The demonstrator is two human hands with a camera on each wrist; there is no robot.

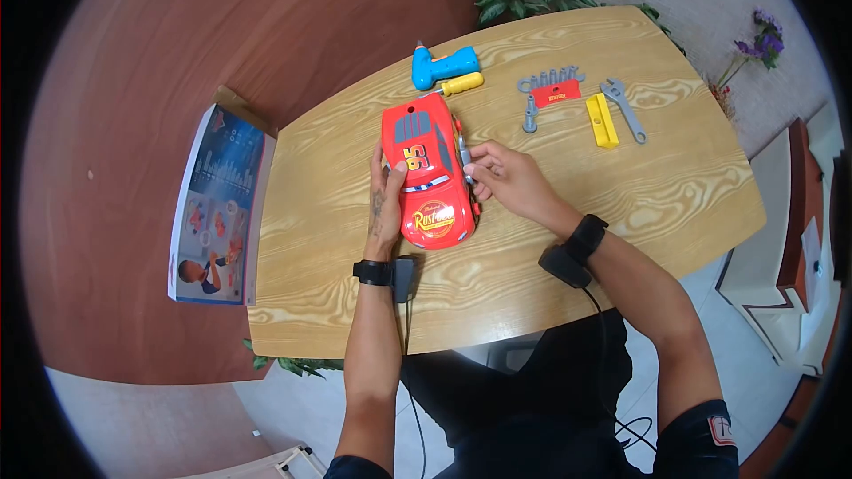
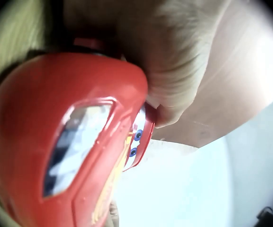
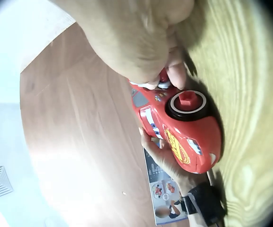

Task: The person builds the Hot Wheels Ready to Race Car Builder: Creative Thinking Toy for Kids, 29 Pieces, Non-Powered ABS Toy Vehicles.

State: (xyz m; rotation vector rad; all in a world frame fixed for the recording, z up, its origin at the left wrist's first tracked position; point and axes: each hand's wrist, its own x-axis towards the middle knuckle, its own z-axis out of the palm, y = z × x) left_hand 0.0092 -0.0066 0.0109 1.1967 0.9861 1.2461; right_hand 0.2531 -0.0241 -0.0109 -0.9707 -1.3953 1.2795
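Observation:
A red toy car (image 1: 429, 173) with "95" on its roof lies on the table, hood toward the person. My left hand (image 1: 385, 200) grips its left side, the thumb over the top beside the number. At the opposite side, my right hand (image 1: 508, 179) pinches a small grey elongated part (image 1: 465, 157) against the car's flank. In the right wrist view, the fingers of the right hand (image 3: 146, 52) work just behind a black wheel (image 3: 187, 105) with a red hub. Most of the grey part is hidden there by the fingers.
Beyond the car lie a blue toy drill (image 1: 444, 65) and a yellow-handled screwdriver (image 1: 462, 83). To the right are a red holder (image 1: 556, 93) with grey pieces, a grey bolt (image 1: 530, 115), a yellow level (image 1: 602, 121) and a grey wrench (image 1: 626, 111). A printed box (image 1: 216, 208) stands left.

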